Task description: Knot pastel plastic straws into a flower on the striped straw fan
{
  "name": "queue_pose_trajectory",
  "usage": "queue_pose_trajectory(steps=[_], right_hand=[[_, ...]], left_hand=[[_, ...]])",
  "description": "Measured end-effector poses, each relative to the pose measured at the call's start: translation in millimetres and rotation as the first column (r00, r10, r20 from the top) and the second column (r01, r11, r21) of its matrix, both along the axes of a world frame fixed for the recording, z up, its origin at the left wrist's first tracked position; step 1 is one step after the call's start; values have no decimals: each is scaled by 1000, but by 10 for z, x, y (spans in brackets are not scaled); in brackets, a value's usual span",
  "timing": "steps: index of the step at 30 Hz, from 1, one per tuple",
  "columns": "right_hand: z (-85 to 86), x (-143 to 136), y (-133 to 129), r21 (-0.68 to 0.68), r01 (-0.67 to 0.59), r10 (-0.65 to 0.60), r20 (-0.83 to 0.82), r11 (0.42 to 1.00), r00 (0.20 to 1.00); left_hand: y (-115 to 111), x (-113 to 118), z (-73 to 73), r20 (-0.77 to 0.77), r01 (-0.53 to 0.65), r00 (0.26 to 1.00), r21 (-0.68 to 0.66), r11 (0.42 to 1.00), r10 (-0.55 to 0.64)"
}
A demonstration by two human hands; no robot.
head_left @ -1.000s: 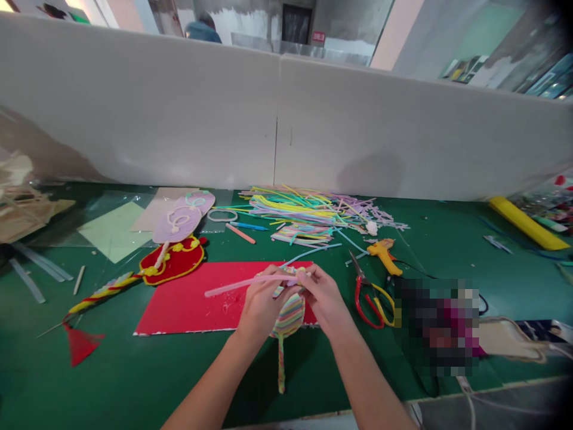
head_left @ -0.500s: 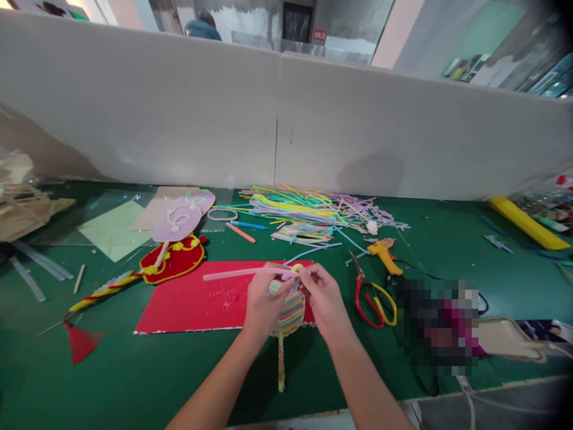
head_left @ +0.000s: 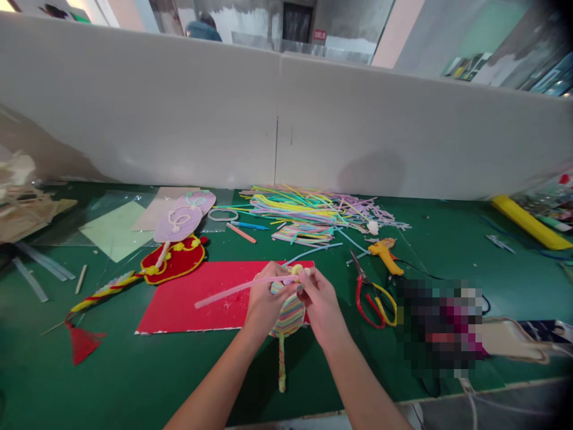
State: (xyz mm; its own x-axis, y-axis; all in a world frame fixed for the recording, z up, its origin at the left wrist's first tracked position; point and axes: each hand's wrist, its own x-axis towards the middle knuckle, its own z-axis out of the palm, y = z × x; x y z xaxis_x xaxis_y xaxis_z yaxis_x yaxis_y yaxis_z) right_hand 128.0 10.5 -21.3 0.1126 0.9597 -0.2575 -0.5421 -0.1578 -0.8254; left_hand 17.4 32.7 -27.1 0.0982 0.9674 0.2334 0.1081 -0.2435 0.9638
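Both hands meet over a small striped fan with a braided handle, which lies partly on a red sheet. My left hand is closed, fingers pinching near the base of a pink strip, perhaps a pipe cleaner, whose loose end points left. My right hand is closed too, its thumb and fingertips pinching the strip's other end. A pale yellow curl shows between the fingertips at the fan's top edge. The fingers cover the exact contact between strip and fan.
Right of my hands lie red-and-yellow-handled scissors and a yellow glue gun. Coloured pipe cleaners are heaped behind the red sheet. Left are a red fan and a purple fan. A grey partition closes the back.
The loose left end of the pink strip has swung down, so the strip now slants. Both hands stay almost in place at the fan's top.
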Motion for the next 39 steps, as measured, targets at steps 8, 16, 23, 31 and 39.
queue_pose_trajectory(steps=[8,16,23,31,39], right_hand=[[-3,-93,5,59,181,-189,186,982,964],[-58,-157,-18,159,332,-366,319,930,874],[-95,-107,-51,253,300,-378,367,920,850],[-124,-46,-32,173,321,-360,291,931,886],[-77,-102,-44,136,359,-381,196,923,904]], left_hand=[[-48,68,67,-121,-73,990,12,997,74],[-148,179,169,-135,-234,960,98,967,246],[-139,153,278,-8,-180,983,-121,976,181],[-111,51,393,92,-72,990,-299,952,104],[-144,72,388,91,-120,984,-308,944,155]])
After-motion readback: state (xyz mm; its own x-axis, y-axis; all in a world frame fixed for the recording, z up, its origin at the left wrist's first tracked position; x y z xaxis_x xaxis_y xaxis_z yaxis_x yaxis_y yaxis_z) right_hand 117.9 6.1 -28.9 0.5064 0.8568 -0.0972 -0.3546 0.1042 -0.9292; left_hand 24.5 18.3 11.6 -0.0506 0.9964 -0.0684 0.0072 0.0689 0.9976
